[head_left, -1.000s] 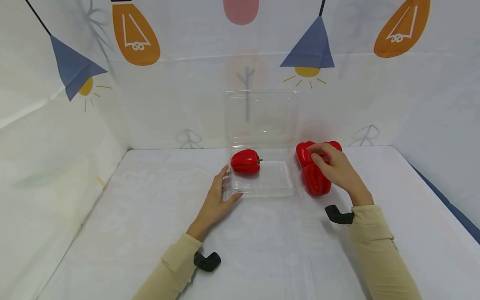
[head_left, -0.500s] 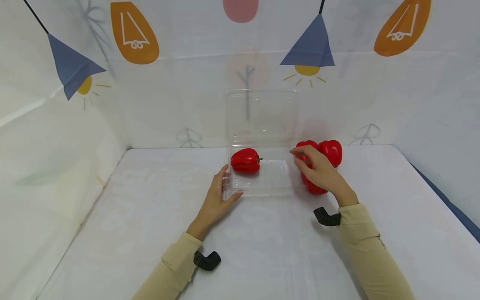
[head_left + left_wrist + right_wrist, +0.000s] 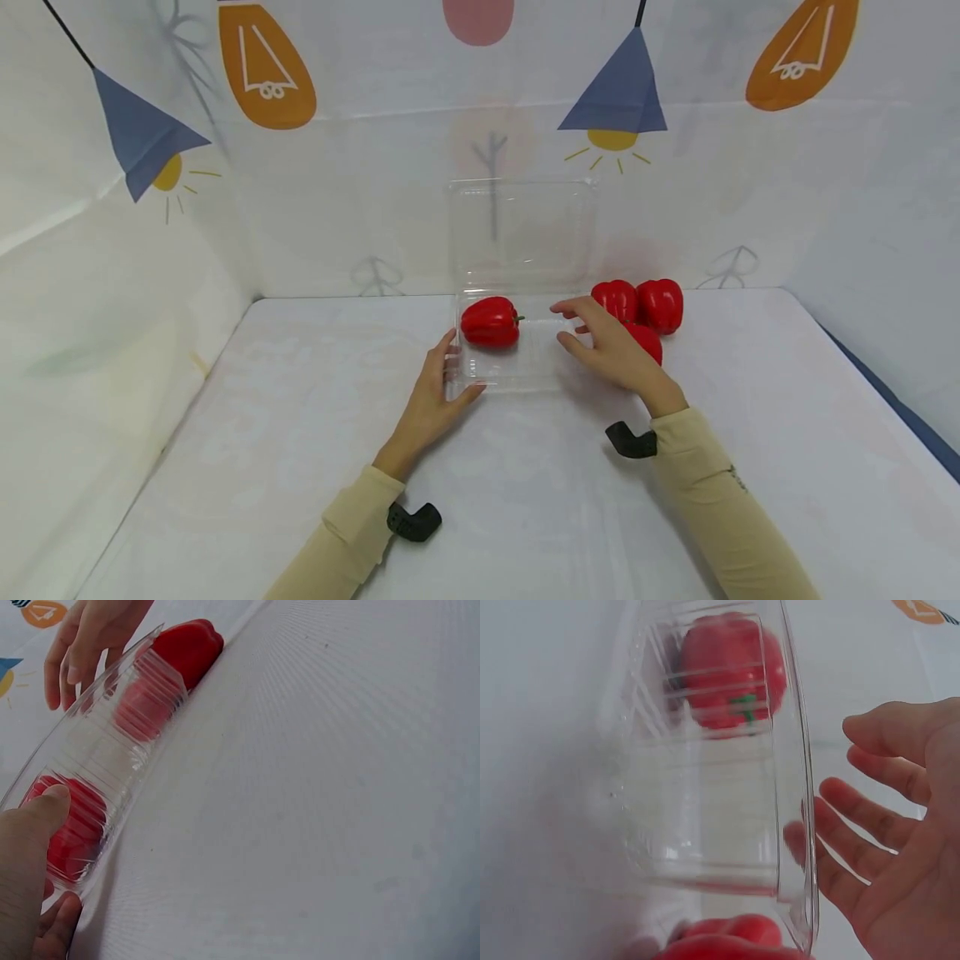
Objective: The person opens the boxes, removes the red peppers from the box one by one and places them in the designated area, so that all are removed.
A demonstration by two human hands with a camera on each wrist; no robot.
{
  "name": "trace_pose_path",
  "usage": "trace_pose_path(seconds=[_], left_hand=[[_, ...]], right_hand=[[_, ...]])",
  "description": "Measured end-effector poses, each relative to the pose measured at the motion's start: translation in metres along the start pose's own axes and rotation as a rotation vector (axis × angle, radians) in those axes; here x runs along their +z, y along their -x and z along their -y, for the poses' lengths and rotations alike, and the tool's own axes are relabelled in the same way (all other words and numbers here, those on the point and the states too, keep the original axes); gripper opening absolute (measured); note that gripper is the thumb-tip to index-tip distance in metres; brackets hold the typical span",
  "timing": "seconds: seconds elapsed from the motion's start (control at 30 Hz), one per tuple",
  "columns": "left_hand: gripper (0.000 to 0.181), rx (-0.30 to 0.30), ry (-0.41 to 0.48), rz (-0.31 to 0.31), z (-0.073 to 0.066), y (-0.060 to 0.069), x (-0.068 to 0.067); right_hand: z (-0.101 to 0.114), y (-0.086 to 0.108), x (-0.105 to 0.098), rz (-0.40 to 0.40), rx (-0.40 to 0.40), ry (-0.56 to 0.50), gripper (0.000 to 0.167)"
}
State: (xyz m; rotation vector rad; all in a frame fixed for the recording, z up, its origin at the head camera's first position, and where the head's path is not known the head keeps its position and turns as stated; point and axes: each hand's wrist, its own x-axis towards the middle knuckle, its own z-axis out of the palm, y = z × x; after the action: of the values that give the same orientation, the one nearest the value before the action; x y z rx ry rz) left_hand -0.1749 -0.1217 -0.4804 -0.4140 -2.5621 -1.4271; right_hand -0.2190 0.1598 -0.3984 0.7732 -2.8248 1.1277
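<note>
A clear plastic clamshell box [image 3: 536, 375] lies on the table, its lid [image 3: 540, 237] raised at the back. In its left half lies a red bell pepper [image 3: 490, 323] with a green stem. My left hand [image 3: 427, 408] holds the box's front left corner, thumb [image 3: 54, 796] against the front and fingers at the left side. Over the box's right end hovers my right hand [image 3: 613, 350], fingers loosely bent and holding nothing. Right of the box sit red bell peppers: one at the back [image 3: 615, 297], one farther right [image 3: 662, 306], and one [image 3: 647, 338] partly hidden by the right hand.
A white cloth covers the table [image 3: 300, 400]. Behind it hangs a white curtain [image 3: 337, 208] printed with lamps and bulbs. A black curved piece is at each wrist, on the left [image 3: 415, 522] and on the right [image 3: 632, 440].
My right hand has moved left from above the loose peppers to over the box's right end, uncovering the peppers at the back. The left hand and the box have stayed put.
</note>
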Motion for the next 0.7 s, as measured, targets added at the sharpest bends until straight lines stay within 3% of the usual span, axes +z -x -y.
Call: trace_pose_path(seconds=[0.37, 0.7], left_hand=[[0.087, 0.018, -0.002, -0.006, 0.005, -0.001, 0.001], [0.088, -0.001, 0.006, 0.001, 0.003, -0.002, 0.001]], right_hand=[[0.016, -0.012, 0.021, 0.082, -0.021, 0.012, 0.064], [0.024, -0.031, 0.038, 0.068, -0.035, 0.093, 0.074]])
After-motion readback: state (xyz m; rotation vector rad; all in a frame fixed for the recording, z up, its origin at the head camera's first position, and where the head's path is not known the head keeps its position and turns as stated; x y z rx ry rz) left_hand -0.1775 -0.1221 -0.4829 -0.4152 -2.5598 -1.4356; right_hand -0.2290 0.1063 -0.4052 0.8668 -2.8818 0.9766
